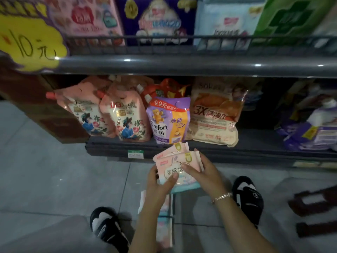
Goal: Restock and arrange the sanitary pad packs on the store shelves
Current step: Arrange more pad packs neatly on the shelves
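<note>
You were gathering stock: your left hand (158, 181) and right hand (201, 170), fingers curled, gripped pink pad packs (175, 159). Next likely lift toward twelve o'clock, the upper shelf (182, 64).

Glossy plastic film wraps the pad packs (177, 167) and refill pouches (125, 117). The shelf edge (182, 65) is smooth, shiny grey; floor tiles (45, 170) look matt.

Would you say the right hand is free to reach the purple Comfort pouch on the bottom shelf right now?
Probably not yet: the right hand and left hand both grip the pink pad packs. The Comfort pouch stands unobstructed just beyond.
</note>
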`<state>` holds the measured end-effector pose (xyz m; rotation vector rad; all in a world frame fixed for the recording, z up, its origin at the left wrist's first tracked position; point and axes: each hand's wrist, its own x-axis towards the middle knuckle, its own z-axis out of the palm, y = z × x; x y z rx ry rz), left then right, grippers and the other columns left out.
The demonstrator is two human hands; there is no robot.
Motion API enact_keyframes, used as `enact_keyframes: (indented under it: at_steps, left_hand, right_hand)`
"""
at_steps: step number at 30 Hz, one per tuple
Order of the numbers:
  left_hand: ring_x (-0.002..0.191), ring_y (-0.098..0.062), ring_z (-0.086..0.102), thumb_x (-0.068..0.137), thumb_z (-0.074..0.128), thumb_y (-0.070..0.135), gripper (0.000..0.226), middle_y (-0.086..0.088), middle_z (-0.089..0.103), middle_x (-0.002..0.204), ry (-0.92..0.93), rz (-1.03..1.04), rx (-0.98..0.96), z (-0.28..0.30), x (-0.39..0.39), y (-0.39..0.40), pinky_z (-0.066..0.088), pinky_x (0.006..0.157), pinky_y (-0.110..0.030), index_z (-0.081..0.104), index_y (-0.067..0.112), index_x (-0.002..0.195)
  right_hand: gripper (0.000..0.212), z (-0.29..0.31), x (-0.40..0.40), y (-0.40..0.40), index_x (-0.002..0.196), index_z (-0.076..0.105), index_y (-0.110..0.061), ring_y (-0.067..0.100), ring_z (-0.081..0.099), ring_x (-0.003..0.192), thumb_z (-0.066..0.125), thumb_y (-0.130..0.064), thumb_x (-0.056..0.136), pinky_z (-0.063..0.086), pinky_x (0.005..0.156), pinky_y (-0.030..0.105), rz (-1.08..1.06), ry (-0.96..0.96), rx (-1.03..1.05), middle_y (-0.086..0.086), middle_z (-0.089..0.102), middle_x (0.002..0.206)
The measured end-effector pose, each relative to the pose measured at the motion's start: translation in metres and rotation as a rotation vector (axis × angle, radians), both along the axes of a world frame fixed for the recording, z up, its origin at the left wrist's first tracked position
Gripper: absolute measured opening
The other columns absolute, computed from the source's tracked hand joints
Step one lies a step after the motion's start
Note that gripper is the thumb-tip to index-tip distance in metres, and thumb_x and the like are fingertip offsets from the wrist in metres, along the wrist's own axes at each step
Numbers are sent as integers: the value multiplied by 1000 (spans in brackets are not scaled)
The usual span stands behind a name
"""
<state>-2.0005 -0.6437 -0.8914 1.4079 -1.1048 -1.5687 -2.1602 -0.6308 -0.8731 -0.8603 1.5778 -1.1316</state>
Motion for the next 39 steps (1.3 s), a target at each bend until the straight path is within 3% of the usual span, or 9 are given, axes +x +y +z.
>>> enact_keyframes:
  at_steps: [4,8,14,17,19,24,29,33,39]
  left_hand:
    - [102,-15,68,62,82,36,69,-2,65,120,57,-28,-131,45,-26,8,57,74,-25,54,27,124]
    - [119,-10,55,56,88,50,105,10,44,140,13,-59,-254,101,-57,20,54,88,-27,34,34,144]
    - [110,-12,57,61,80,59,69,4,49,124,-115,-215,-542,192,-118,34,52,94,-41,51,39,120]
    - [98,3,49,77,77,31,43,5,39,122,-132,-315,-616,235,-152,41,46,84,-8,50,32,111]
    - [100,6,46,79,75,30,37,5,34,123,-120,-389,-658,259,-177,45,41,82,-8,47,40,102]
    - [123,1,38,74,78,46,51,11,29,135,-68,-486,-814,310,-242,45,33,94,-13,46,43,115]
    - [92,17,58,75,81,12,65,16,56,113,21,-592,-805,335,-310,31,49,76,-9,35,31,116]
    - [99,9,59,73,83,11,80,19,53,113,-24,-678,-851,353,-359,3,48,75,-8,22,33,121]
    - [107,-1,58,68,87,23,80,16,56,113,-73,-574,-946,377,-425,-54,47,83,-9,26,44,115]
  right_hand:
    - [46,50,-21,19,99,68,-31,8,68,93,79,-54,60,55,87,38,-58,108,-128,-12,73,96]
    - [17,96,-52,40,92,69,-26,9,67,87,75,-36,80,53,75,26,-115,209,-267,-6,70,90]
    - [55,165,-107,67,116,61,-30,10,63,91,54,-70,79,53,73,24,-266,365,-404,3,61,105]
    - [65,203,-142,82,113,62,-28,15,63,94,43,-79,77,53,80,41,-348,476,-480,-1,66,98]
    - [58,227,-166,90,102,66,-27,20,62,96,45,-75,78,53,81,44,-400,509,-529,0,68,94]
    - [43,276,-223,108,86,62,-37,22,60,102,48,-77,78,51,86,42,-469,466,-605,4,63,103]
    - [38,315,-287,97,104,56,-35,16,51,117,48,-64,82,42,104,40,-426,481,-592,-6,50,120]
    - [38,351,-340,85,112,57,-25,-4,67,89,57,-52,86,53,81,19,-203,334,-505,-2,70,107]
    - [105,375,-433,19,141,27,-22,12,61,114,90,-28,57,50,97,35,95,477,-381,1,62,126]
